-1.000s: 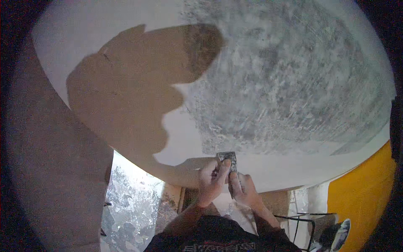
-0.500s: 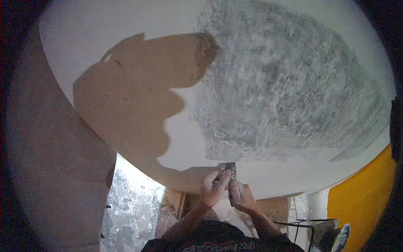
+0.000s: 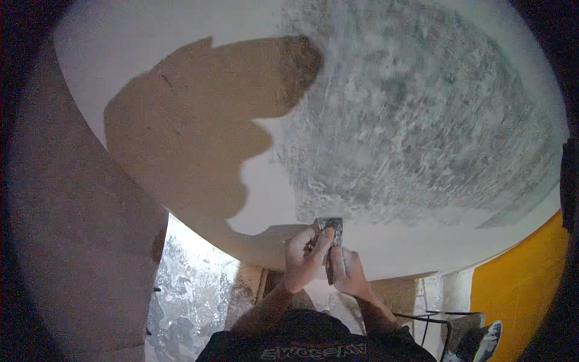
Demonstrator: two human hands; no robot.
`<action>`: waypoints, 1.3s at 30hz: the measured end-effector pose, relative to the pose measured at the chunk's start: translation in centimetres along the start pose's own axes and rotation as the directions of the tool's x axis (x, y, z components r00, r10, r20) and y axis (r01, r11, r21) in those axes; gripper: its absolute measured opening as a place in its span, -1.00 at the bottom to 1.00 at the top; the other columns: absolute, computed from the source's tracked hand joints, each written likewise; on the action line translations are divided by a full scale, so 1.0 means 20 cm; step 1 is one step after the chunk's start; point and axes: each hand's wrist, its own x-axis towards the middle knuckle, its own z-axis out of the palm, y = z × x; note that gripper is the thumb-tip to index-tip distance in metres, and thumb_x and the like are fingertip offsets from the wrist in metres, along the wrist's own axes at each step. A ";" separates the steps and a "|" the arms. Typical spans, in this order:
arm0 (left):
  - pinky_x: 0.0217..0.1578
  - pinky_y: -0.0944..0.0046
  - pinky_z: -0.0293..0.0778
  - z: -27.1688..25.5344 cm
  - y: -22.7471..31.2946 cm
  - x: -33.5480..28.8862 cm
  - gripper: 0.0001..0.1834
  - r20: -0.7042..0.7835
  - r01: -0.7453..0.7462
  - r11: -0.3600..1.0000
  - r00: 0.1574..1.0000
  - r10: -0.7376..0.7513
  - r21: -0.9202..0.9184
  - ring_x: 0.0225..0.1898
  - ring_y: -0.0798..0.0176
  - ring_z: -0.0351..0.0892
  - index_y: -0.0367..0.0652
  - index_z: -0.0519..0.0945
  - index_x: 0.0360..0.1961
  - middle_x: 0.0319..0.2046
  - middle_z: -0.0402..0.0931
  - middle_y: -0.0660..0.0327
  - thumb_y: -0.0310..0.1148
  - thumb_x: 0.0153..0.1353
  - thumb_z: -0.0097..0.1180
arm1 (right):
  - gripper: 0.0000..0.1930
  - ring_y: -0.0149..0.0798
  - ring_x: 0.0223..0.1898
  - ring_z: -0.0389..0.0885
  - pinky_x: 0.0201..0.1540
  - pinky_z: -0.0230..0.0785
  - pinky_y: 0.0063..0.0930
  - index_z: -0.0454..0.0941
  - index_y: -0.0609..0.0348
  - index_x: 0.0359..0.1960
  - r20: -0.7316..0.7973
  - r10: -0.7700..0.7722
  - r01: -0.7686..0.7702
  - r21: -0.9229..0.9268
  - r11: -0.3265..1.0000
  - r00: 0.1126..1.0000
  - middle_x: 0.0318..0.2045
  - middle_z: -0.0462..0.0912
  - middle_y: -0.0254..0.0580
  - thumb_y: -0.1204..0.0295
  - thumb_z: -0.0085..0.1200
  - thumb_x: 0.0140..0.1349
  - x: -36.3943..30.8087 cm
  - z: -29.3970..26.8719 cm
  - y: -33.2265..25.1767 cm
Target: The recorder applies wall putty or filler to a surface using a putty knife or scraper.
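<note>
A person grips a scraper (image 3: 335,227) in front of a pale wall (image 3: 392,250), just at the lower edge of a rough grey patch (image 3: 410,120) in the view; whether its edge touches the wall cannot be told. The left hand (image 3: 305,258) is clamped on the blade, thumb pressed flat on the near face and the other fingers bent in beside it, probably to steady the blade close to its edge. The right hand (image 3: 348,271) is closed around the dark lower part, likely the handle, which would let it bear the tool's weight and set its angle. Both hands sit close together near the chest, a stance that seems to favour control over reach. A broad brown shadow (image 3: 181,127) covers the wall's left side, presumably because the light comes from behind. A black metal frame (image 3: 447,338) stands at lower right, near a shoe (image 3: 491,341).
</note>
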 end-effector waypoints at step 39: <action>-0.66 0.48 0.10 -0.04 0.02 -0.01 -0.67 0.008 -0.038 0.999 0.999 0.038 0.021 -0.64 0.60 0.14 -0.20 0.43 -0.64 -0.72 0.26 0.47 -0.26 0.20 0.09 | -0.61 -0.26 -0.71 0.42 -0.61 0.24 -0.34 0.37 0.28 -0.56 0.116 0.335 -0.343 0.065 0.937 0.935 -0.78 0.39 -0.14 0.25 -0.28 0.35 0.03 0.04 -0.03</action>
